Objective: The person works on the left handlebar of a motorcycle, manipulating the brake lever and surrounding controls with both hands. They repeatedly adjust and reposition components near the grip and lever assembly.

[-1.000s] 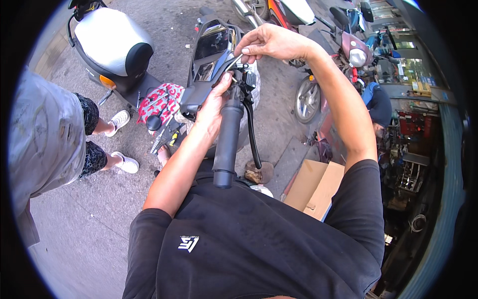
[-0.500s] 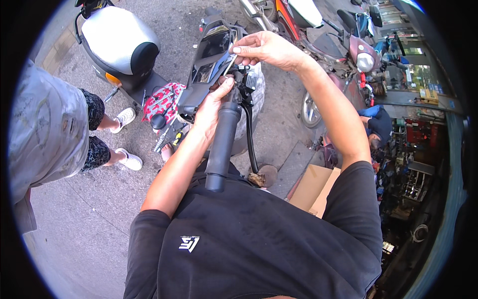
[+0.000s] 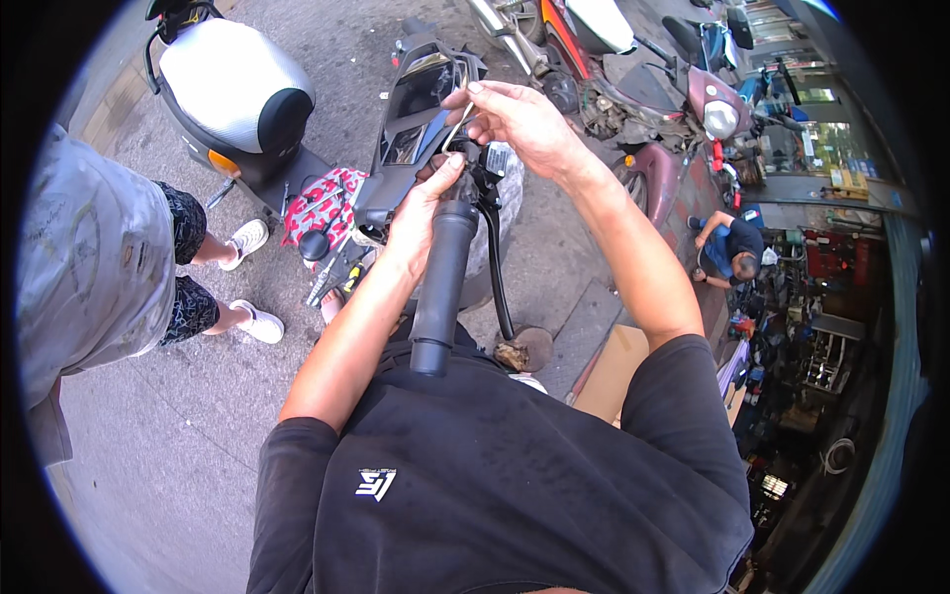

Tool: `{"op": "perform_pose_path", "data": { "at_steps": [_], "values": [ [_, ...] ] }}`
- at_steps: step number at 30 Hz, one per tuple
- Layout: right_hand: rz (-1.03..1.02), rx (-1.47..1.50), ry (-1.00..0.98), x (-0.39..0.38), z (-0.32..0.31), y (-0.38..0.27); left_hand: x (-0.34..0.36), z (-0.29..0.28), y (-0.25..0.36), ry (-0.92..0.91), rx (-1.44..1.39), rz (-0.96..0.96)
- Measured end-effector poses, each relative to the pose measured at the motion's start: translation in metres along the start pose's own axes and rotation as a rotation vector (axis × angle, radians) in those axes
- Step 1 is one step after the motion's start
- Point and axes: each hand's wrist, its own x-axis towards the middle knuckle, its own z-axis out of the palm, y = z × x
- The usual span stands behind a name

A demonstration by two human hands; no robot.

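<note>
In front of me is a scooter's dark dashboard housing (image 3: 371,203) with a glossy screen (image 3: 427,89). My left hand (image 3: 421,213) is closed at the housing's near edge, thumb on top and the other fingers mostly hidden. Above that thumb rises a thin pale strip (image 3: 457,131). The strip's upper part is pinched by my right hand (image 3: 520,124), fingers bent and raised over the housing. Whether the strip's lower end touches my left thumb, I cannot tell. A black handlebar grip (image 3: 445,282) points toward me, beside a black brake lever (image 3: 500,282).
A person in a stained shirt (image 3: 94,257) stands at left, near a scooter with a silver seat (image 3: 237,84). More motorbikes (image 3: 633,119) stand at the far right. Another person (image 3: 732,247) crouches by a cluttered shopfront. A cardboard box (image 3: 612,371) lies near my right elbow.
My right hand has shifted slightly right and down, its fingers more curled around the strip, and the right elbow has moved inward. My left hand stays in place. The crouching person shows more fully.
</note>
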Motion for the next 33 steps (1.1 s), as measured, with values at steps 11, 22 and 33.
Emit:
{"op": "perform_pose_path", "data": {
  "at_steps": [11,22,33],
  "values": [
    [-0.115,-0.003,0.155,-0.006,0.019,0.012,-0.011,0.013,0.008,-0.158,-0.23,-0.359],
    [-0.222,-0.317,0.331,-0.022,0.043,0.006,-0.003,0.01,0.006,-0.14,-0.108,-0.353],
    [-0.349,-0.421,0.476,-0.033,0.065,0.016,-0.001,0.011,0.005,-0.049,-0.27,-0.444]
  ]
}}
